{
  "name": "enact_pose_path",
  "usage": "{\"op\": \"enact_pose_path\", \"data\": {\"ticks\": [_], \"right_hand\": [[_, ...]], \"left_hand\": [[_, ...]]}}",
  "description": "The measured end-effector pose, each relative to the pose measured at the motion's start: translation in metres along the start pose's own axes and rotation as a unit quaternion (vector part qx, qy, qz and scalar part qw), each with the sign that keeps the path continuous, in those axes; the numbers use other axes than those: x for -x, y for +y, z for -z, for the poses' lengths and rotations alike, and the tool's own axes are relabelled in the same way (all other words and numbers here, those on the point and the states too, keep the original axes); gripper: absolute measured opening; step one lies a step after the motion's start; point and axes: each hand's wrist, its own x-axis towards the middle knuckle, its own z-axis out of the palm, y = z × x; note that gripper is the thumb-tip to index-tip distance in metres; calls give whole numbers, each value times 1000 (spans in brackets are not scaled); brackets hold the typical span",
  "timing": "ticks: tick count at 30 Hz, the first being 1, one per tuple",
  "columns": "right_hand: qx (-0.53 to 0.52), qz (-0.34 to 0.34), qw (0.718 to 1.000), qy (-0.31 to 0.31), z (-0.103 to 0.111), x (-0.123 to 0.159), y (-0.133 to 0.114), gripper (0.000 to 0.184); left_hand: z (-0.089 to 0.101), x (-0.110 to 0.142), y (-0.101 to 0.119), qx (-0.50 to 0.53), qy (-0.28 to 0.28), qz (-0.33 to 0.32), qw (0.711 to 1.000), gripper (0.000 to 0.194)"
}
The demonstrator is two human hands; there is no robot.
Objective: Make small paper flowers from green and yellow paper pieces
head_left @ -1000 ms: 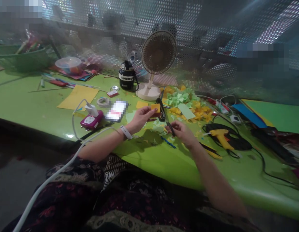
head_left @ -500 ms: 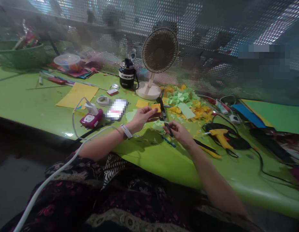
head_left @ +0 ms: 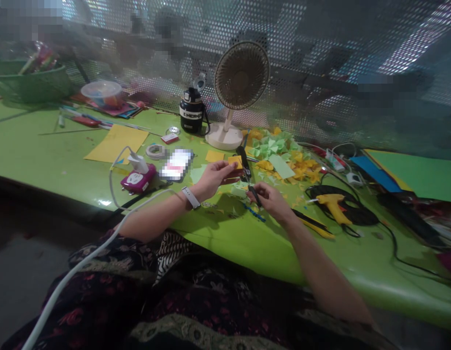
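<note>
Between the thumb and fingers of my left hand [head_left: 218, 174] is a small piece of orange-yellow paper [head_left: 235, 162]. My right hand [head_left: 268, 197] grips black-handled scissors [head_left: 254, 194], whose blades point up toward the paper; whether they touch it I cannot tell. A black object [head_left: 243, 163] lies just behind the paper. Beyond my hands spreads a heap of green paper pieces [head_left: 271, 147] and yellow paper pieces [head_left: 310, 166]. Another small yellow square [head_left: 214, 156] rests on the table near my left hand.
A white fan [head_left: 225, 138] and a black bottle [head_left: 191, 115] stand at the back. Left are a phone [head_left: 176, 165], a tape roll [head_left: 155, 151], a purple power adapter [head_left: 137, 181] and a yellow sheet [head_left: 117, 143]. Right lies a yellow glue gun [head_left: 332, 206]. A white cable [head_left: 90, 260] crosses my left forearm.
Almost nothing differs. Both hands keep the same place and the same hold on the paper and the scissors.
</note>
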Motion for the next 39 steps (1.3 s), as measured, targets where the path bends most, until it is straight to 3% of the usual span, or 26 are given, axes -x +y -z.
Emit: {"op": "enact_pose_path", "data": {"ticks": [39], "right_hand": [[1,14,1000,20,-2,-3,5,54]], "left_hand": [[-4,3,3,19,8,7,1000,22]]}}
